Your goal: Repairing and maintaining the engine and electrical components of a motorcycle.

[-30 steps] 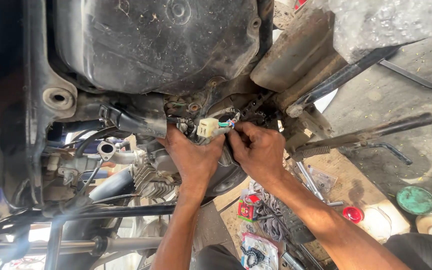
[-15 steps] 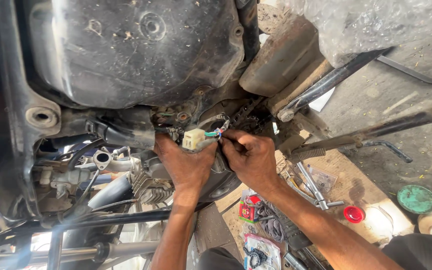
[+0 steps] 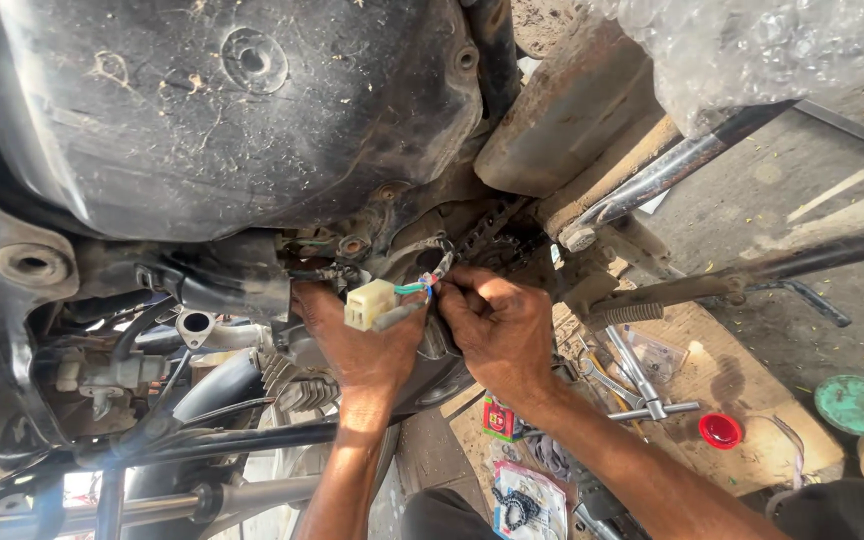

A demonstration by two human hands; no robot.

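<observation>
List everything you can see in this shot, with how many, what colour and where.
fuel tank: one, black and dusty, top left
connector block: one, cream, centre, held between the hands
wires: a few, green, blue and red, running from the connector block
drive chain: one, dark, above the hands
engine fins: one set, grey, lower left
cardboard sheet: one, brown, on the ground at right
wrenches: several, silver, on the cardboard sheet
cap: one, red, on the cardboard sheet
lid: one, green, far right
left hand: one, holding the connector block
right hand: one, pinching the wires
</observation>
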